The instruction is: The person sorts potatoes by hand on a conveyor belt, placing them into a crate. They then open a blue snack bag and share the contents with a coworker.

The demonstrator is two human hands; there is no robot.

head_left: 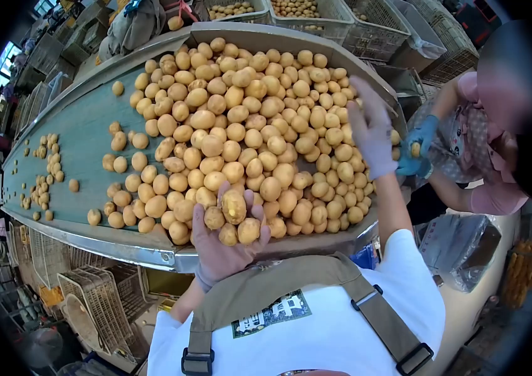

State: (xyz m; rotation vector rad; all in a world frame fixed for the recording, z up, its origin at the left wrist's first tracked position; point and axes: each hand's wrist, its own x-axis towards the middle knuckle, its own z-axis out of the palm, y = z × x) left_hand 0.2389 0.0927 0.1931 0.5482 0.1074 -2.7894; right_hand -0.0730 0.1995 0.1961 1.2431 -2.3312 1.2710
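**Potatoes cupped in the left hand at the near edge of the heap**

The held potatoes [234, 207], about four, lie clustered at the near edge of the heap [259, 135]; the uppermost is oval, with a bright yellow patch. The left hand [224, 256], gloved and palm up, cradles them from below, fingers curled loosely about the group. Handling, as judged: firm, stiff bodies, each modest in weight but adding up together; rounded and apt to roll off the palm; skin thin enough to scuff, flesh liable to bruise if dropped. One is best gripped across its middle between thumb and fingers; several are best scooped from beneath. The right hand [371, 128], blurred, is at the heap's right margin, fingers extended and thumb apart; no potato can be made out in its grasp. Leftward, strays lie on a green belt [84, 169] bordered by a metal rim [128, 252]. At right, a co-worker [463, 147] in blue gloves [426, 130] holds a potato. Crates [375, 31] line the far side.
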